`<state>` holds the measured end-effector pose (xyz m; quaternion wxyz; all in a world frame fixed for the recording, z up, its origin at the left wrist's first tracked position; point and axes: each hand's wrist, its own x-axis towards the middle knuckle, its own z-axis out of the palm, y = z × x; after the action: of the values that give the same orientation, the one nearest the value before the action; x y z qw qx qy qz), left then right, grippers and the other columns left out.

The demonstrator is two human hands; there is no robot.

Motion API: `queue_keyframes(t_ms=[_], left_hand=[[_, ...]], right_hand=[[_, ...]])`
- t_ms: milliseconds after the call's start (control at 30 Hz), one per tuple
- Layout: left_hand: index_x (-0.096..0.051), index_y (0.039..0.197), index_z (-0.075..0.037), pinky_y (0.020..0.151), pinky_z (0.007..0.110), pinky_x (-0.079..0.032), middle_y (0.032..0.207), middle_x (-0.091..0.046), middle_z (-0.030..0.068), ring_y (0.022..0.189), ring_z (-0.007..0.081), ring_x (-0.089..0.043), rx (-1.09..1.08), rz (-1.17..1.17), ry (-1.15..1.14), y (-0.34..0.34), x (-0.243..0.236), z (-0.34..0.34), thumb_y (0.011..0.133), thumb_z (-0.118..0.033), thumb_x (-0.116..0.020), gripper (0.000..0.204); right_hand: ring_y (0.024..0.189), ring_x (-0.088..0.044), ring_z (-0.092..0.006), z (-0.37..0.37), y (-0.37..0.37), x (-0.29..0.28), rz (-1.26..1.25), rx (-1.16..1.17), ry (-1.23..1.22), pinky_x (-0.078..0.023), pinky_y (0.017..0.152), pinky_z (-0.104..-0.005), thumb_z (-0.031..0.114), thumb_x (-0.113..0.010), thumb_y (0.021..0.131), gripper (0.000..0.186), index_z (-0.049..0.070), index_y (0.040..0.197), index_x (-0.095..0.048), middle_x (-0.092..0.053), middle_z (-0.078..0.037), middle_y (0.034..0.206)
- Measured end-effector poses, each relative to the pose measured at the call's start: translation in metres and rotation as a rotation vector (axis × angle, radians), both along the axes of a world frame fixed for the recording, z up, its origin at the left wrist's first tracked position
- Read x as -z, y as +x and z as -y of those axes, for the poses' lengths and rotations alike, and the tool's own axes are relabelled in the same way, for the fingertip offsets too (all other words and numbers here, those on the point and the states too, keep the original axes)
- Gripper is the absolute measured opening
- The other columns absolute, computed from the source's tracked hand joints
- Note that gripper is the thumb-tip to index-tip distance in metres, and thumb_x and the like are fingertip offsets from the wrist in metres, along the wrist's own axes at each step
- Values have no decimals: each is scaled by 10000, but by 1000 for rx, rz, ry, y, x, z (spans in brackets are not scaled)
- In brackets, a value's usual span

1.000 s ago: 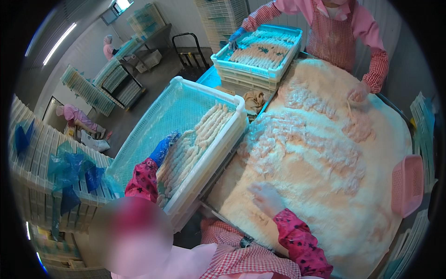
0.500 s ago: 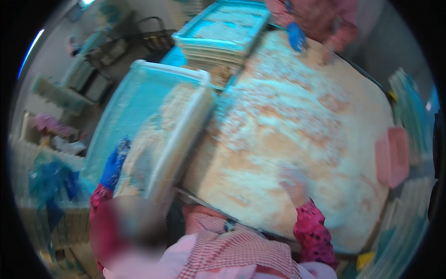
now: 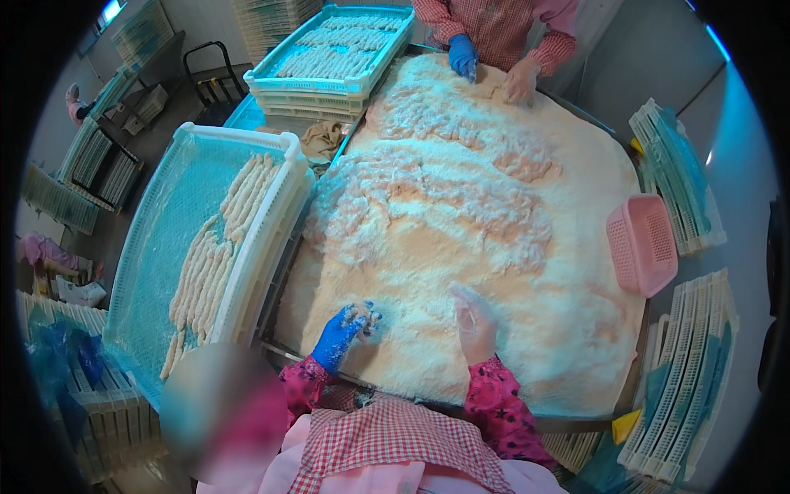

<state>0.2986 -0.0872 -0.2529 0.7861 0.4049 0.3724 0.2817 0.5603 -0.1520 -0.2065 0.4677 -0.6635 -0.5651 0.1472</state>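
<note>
My left hand (image 3: pixel 346 334), in a blue glove caked with pale crumbs, is over the near edge of the breading-covered table (image 3: pixel 428 358). Its fingers are half bent and apart, with nothing visible between them. Across from it, my right hand (image 3: pixel 475 326), in a thin clear glove, stretches its fingers forward at the breading and holds nothing. Pinkish raw meat pieces (image 3: pixel 387 198) lie beyond both hands in a loose heap dusted with crumbs. At my left, coated strips (image 3: pixel 202 272) lie in rows along the right side of a turquoise-lined white tray (image 3: pixel 144 255).
Facing me at the far end, a co-worker has a blue-gloved hand (image 3: pixel 463 58) and another hand (image 3: pixel 522 80) at the breading. A filled tray stack (image 3: pixel 309 89) stands far left. A pink basket (image 3: pixel 642 245) sits at the table's right edge, beside stacked trays (image 3: pixel 683 375).
My left hand has moved right, from over the strips in the tray to the breading on the table. My right hand stays over the breading. The whole view has shifted.
</note>
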Motion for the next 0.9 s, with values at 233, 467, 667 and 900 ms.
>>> queue_keyframes(t_ms=[233, 467, 667, 900], left_hand=[[-320, 1342, -109, 981, 357, -347, 1308, -422, 98, 1146, 218, -450, -85, 144, 70, 51, -40, 47, 924, -418, -386, 524], [-391, 1282, -161, 921, 393, -399, 1241, -462, 106, 1060, 241, -486, -185, 834, -709, 28, 26, 34, 936, -388, -367, 415], [-405, 1266, -113, 819, 303, -404, 1164, -496, 55, 989, 181, -484, -265, 432, -484, 38, -11, 17, 931, -326, -423, 397], [-388, 1289, -123, 939, 379, -371, 1263, -468, 69, 1109, 222, -463, -289, 585, -519, 41, -17, 18, 921, -345, -435, 433]], right_hand=[[1306, -266, -322, -26, -92, -21, 480, -320, -3, -111, 1062, -518, 325, -356, 904, 487, 75, 1321, -386, -328, -161, 1388], [1299, -254, -331, -9, -94, 0, 24, -333, -53, -181, 1068, -446, 380, -601, 777, 797, 47, 1387, -211, -244, -178, 1417], [937, -581, -270, 2, 3, 10, -7, 34, -59, -452, 830, -369, 77, -616, 762, 211, 56, 972, -631, -626, -101, 976], [926, -592, -257, 29, 11, 13, 380, -220, -108, -489, 760, -336, 70, -628, 722, 329, 106, 1049, -617, -621, -92, 1021]])
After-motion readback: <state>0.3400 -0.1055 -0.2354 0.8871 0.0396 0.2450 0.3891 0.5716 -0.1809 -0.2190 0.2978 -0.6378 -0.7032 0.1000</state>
